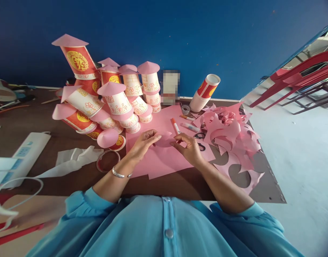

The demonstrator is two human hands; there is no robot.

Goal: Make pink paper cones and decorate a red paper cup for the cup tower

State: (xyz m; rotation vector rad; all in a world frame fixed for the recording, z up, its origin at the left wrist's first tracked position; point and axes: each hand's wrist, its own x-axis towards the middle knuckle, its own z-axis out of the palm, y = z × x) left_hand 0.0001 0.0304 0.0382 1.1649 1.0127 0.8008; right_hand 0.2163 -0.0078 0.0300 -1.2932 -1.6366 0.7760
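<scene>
Between my two hands is a small pink paper piece (165, 140), which looks like a cut circle or a shallow cone. My left hand (145, 142) pinches its left edge, and my right hand (189, 146) pinches its right edge. Below them lie large pink paper sheets (164, 166). Just beyond my right hand are an orange-capped marker (175, 126), a white marker (190, 127) and black-handled scissors (200, 146), partly hidden. To the left, several decorated paper cups stand in stacks with pink paper cone roofs (112, 88).
Pink paper scraps (228, 128) heap on the right of the table. Behind them stand a stack of cups (205, 92) and a tape roll (185, 109). A wide tape roll (108, 160), crumpled white film (75, 157) and a power strip (27, 153) lie left. A blue wall (180, 43) rises behind.
</scene>
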